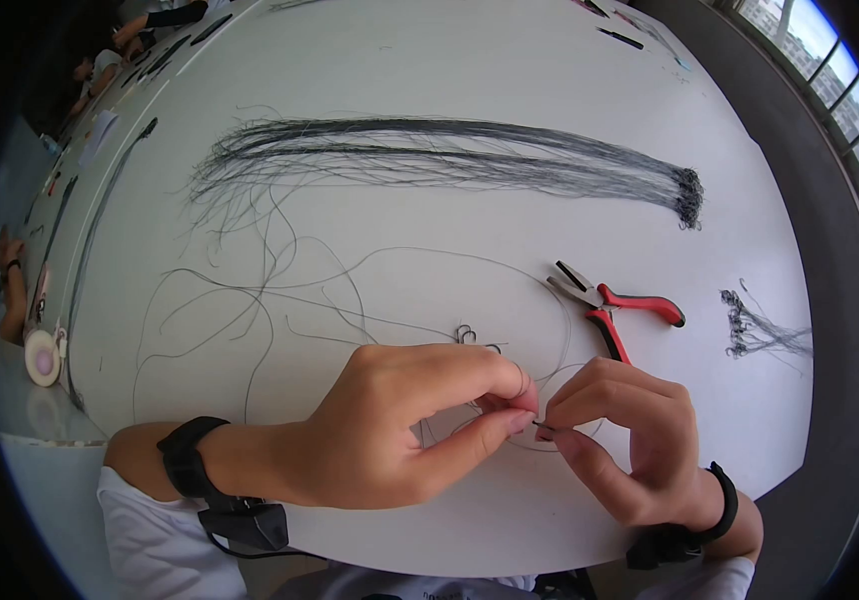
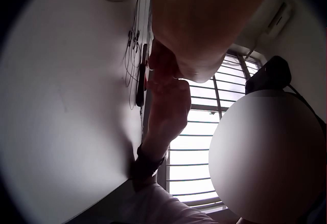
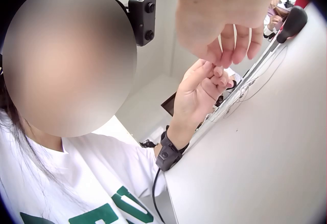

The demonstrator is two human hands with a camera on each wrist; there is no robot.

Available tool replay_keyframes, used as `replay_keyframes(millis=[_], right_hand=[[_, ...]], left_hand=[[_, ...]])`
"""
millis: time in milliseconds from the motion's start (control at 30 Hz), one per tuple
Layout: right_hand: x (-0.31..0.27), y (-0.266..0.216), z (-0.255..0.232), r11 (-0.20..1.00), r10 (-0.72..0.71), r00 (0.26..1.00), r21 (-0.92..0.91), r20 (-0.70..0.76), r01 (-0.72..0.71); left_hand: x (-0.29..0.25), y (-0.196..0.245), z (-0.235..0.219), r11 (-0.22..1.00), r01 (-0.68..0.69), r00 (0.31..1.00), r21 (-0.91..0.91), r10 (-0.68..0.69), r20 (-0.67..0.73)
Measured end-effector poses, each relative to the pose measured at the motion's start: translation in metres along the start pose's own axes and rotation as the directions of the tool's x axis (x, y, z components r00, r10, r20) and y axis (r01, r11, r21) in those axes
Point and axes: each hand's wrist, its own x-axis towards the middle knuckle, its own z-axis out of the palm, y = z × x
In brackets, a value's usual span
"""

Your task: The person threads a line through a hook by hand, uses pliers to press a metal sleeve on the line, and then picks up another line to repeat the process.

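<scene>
Above the near part of the white table, my left hand and right hand meet fingertip to fingertip. Each pinches, between thumb and index finger, a short thin dark wire-like piece; its exact kind I cannot tell. Loose dark strands spread over the table to the left and loop round behind both hands. Small dark hooks lie just beyond my left hand, partly covered by it. Pliers with red and black handles lie with parted jaws just beyond my right hand.
A long bundle of dark strands with a curled clump at its right end lies across the table. A smaller hooked bunch is at the right edge. At the left stand a round white and pink object and other people's arms.
</scene>
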Motion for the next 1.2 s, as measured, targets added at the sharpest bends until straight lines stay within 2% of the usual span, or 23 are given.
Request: replay_keyframes(millis=[233,300,333,400,433,500,533,600,700,1200], right_hand=[[-0.002,0.002,-0.003,0.987,0.096,0.995,0.127,0.039,-0.100],[-0.003,0.003,-0.003,0.939,0.210,0.975,0.262,0.077,-0.223],[-0.003,0.002,-0.004,0.939,0.211,0.974,0.262,0.077,-0.224],[-0.003,0.001,-0.004,0.860,0.317,0.937,0.371,0.147,-0.350],[-0.004,0.001,-0.005,0.859,0.318,0.936,0.372,0.148,-0.351],[-0.004,0.002,-0.006,0.784,0.341,0.912,0.466,0.229,-0.410],[-0.004,0.002,-0.006,0.784,0.342,0.911,0.466,0.229,-0.411],[-0.004,0.003,-0.006,0.729,0.301,0.911,0.548,0.284,-0.411],[-0.005,0.004,-0.007,0.682,0.273,0.909,0.604,0.314,-0.413],[-0.006,0.003,-0.006,0.637,0.241,0.906,0.648,0.347,-0.417]], left_hand=[[0.000,0.000,0.000,1.000,-0.006,1.000,-0.013,0.006,0.013],[0.000,-0.001,0.000,1.000,-0.016,1.000,0.014,0.016,0.008],[0.000,-0.001,0.000,1.000,-0.015,1.000,0.014,0.015,0.008],[0.000,-0.002,0.001,0.986,-0.127,0.992,0.111,0.128,0.001],[0.000,-0.003,0.002,0.986,-0.126,0.992,0.110,0.126,0.001],[-0.001,-0.005,0.005,0.952,-0.250,0.965,0.177,0.260,-0.039],[-0.002,-0.006,0.005,0.952,-0.249,0.965,0.177,0.259,-0.039],[-0.002,-0.008,0.006,0.897,-0.364,0.922,0.252,0.386,-0.041],[-0.003,-0.008,0.007,0.858,-0.434,0.890,0.276,0.456,-0.019],[-0.005,-0.009,0.012,0.811,-0.493,0.849,0.316,0.528,-0.028]])
